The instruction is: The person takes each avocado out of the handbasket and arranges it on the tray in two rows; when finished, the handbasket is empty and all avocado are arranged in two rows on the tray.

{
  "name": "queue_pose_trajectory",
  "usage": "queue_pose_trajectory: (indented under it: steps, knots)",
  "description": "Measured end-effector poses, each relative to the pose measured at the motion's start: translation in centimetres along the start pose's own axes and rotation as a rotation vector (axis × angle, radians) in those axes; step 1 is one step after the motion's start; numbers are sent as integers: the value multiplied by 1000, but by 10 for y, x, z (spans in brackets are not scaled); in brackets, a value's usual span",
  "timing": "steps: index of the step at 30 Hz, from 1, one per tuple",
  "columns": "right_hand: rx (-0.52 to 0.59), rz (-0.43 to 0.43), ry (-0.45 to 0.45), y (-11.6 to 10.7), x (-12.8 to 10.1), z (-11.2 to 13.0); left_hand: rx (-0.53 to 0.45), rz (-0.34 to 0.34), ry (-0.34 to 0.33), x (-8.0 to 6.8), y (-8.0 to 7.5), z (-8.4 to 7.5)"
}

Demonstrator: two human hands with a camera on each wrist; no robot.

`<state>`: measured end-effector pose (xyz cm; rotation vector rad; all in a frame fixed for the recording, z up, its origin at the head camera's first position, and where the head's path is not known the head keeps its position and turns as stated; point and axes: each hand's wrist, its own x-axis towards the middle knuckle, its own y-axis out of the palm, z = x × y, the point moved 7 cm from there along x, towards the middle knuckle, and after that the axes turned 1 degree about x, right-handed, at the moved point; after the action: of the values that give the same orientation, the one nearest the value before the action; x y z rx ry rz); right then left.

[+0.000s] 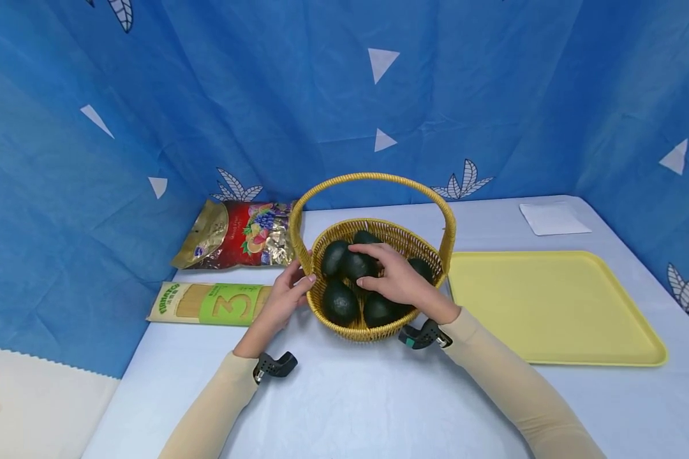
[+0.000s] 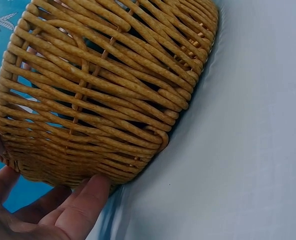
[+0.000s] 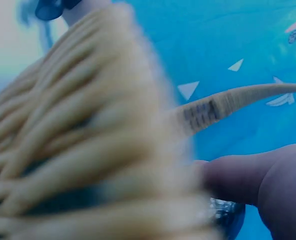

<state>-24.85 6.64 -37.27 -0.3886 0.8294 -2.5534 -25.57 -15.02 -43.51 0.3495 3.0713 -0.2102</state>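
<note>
Avocados (image 1: 340, 302) lay heaped, dark and pebbly, in a yellow wicker basket (image 1: 344, 331) that stood on the bench (image 1: 344, 395) just left of a yellow tray (image 1: 551, 306). We saw about six of them under the arching handle (image 1: 373, 178).

Our right hand (image 1: 393, 277) reached over the near rim into the basket, palm down, fingers spread and curved over the topmost avocado (image 1: 356, 264) in the middle of the heap. The fingers lay on it; whether they had closed round it we could not tell, since the right wrist view showed only blurred wicker and one fingertip (image 3: 238, 175).

Our left hand (image 1: 284, 296) rested against the basket's left wall, thumb up near the rim and fingers loosely bent along the weave. In the left wrist view the fingertips (image 2: 82, 205) touched the base of the basket where it met the bench, steadying it without gripping.

Both forearms, in beige sleeves, came in from the near edge and angled toward the basket. A pasta packet (image 1: 212, 304) lay just beside the left hand, and a sweets bag (image 1: 235, 234) behind it.
</note>
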Motion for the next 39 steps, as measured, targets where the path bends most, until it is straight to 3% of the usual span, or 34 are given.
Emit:
queue_pose_trajectory:
  steps: [9,19,31,39]
  knots:
    - [82,10,-2,-25,-13,14,17,-14,6,2,0,3]
    - [161,86,-5,-46,-48,14,15,-26,-1,2,-2,5]
    - [328,137,4,-76,-105,2,37,-15,3,3,-4,3]
    - [326,88,-6,-109,-130,-17,28,-7,3,2,-3,3]
